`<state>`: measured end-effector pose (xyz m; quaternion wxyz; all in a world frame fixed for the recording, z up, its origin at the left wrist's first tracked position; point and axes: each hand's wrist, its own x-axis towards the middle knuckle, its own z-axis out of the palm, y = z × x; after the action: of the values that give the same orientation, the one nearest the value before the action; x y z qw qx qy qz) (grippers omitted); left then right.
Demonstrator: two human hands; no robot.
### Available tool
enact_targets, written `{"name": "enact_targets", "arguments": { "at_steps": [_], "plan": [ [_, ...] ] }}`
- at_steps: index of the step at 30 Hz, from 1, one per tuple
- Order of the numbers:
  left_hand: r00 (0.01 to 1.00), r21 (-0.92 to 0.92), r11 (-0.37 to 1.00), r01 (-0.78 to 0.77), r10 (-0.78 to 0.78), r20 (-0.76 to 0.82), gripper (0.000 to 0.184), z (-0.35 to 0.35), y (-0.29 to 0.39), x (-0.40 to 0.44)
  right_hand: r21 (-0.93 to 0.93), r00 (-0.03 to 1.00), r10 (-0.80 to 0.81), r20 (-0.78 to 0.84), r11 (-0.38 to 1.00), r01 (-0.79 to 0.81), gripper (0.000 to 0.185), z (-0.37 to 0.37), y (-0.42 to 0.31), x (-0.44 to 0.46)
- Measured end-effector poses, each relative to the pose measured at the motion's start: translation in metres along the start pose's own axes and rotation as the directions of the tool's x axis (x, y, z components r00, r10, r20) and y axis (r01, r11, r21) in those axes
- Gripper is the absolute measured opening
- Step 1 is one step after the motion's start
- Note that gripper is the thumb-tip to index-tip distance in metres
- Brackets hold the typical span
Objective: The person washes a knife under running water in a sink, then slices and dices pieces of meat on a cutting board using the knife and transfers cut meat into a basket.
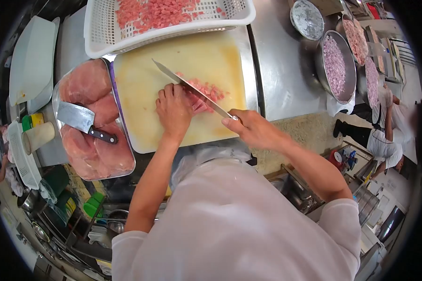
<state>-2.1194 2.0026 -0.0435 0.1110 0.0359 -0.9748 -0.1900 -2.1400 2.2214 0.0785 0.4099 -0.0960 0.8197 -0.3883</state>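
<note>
My right hand [255, 129] is closed round the handle of a long kitchen knife [192, 88]. The blade slants across a pale yellow cutting board [145, 110], its tip pointing up and left. Curled fingers of my left hand [174, 108] hold strips of raw pink meat [199, 102] against the board, close beside the blade. Small diced meat pieces [214, 92] lie on the blade's far side. Part of the meat is hidden under my left hand and the knife.
A white perforated basket [173, 35] with diced meat stands beyond the board. At left, a tray [135, 167] holds large raw meat pieces with a cleaver [76, 117] on top. Metal bowls [320, 65] of chopped food stand at right. People [384, 140] are farther right.
</note>
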Motion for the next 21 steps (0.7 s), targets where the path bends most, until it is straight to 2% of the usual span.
{"name": "enact_targets", "arguments": {
  "at_steps": [1, 3, 4, 6, 8, 11, 14, 15, 16, 17, 19, 21],
  "plan": [
    [1.000, 0.007, 1.000, -0.017, 0.017, -0.017, 0.022, 0.000, 0.000, 0.001, 0.025, 0.999, -0.040, -0.009, 0.999, 0.040, 0.049, 0.006, 0.009, 0.008],
    [1.000, -0.017, 1.000, 0.003, -0.002, 0.008, 0.022, -0.002, 0.000, 0.000, -0.013, 0.924, -0.354, -0.142, 0.934, 0.356, 0.049, 0.025, 0.015, 0.057],
    [1.000, -0.029, 1.000, 0.009, -0.008, 0.017, 0.022, -0.003, 0.001, 0.001, 0.017, 0.926, -0.350, -0.140, 0.934, 0.356, 0.049, 0.036, 0.015, 0.079],
    [1.000, -0.038, 0.999, 0.007, -0.007, 0.004, 0.022, -0.001, 0.001, 0.000, 0.086, 0.971, -0.223, -0.081, 0.969, 0.230, 0.051, 0.036, 0.009, 0.088],
    [1.000, -0.034, 0.999, -0.003, 0.002, -0.015, 0.021, 0.000, 0.000, -0.001, 0.145, 0.998, 0.033, 0.051, 0.989, -0.040, 0.055, 0.019, -0.017, 0.071],
    [0.999, -0.003, 1.000, -0.010, 0.010, -0.043, 0.020, 0.002, 0.001, 0.001, 0.052, 0.995, 0.100, 0.027, 0.993, -0.101, 0.054, 0.002, -0.016, 0.034],
    [1.000, 0.003, 1.000, 0.009, -0.009, -0.009, 0.025, 0.004, -0.001, -0.003, -0.079, 0.961, -0.187, -0.204, 0.981, 0.175, 0.056, 0.036, 0.043, 0.037],
    [1.000, -0.017, 1.000, 0.015, -0.014, 0.012, 0.030, 0.005, -0.003, -0.003, -0.062, 0.966, -0.158, -0.206, 0.987, 0.149, 0.059, 0.040, 0.040, 0.038],
    [0.999, -0.033, 0.999, 0.020, -0.019, 0.025, 0.035, 0.005, -0.007, -0.002, -0.028, 0.951, -0.197, -0.237, 0.980, 0.196, 0.058, 0.038, 0.042, 0.038],
    [0.998, -0.049, 0.997, -0.060, 0.061, 0.021, 0.042, 0.002, -0.011, -0.007, 0.012, 0.935, -0.229, -0.270, 0.970, 0.241, 0.057, 0.038, 0.045, 0.037],
    [0.974, -0.086, 0.970, -0.226, 0.228, 0.009, 0.058, -0.015, -0.012, -0.019, 0.158, 0.960, -0.112, -0.257, 0.975, 0.156, 0.055, 0.031, 0.040, 0.027],
    [0.948, 0.056, 0.950, -0.308, 0.301, 0.102, 0.076, -0.025, -0.015, -0.028, 0.337, 0.981, 0.171, -0.095, 0.933, -0.130, 0.052, 0.016, 0.035, 0.004]
  ]
}}
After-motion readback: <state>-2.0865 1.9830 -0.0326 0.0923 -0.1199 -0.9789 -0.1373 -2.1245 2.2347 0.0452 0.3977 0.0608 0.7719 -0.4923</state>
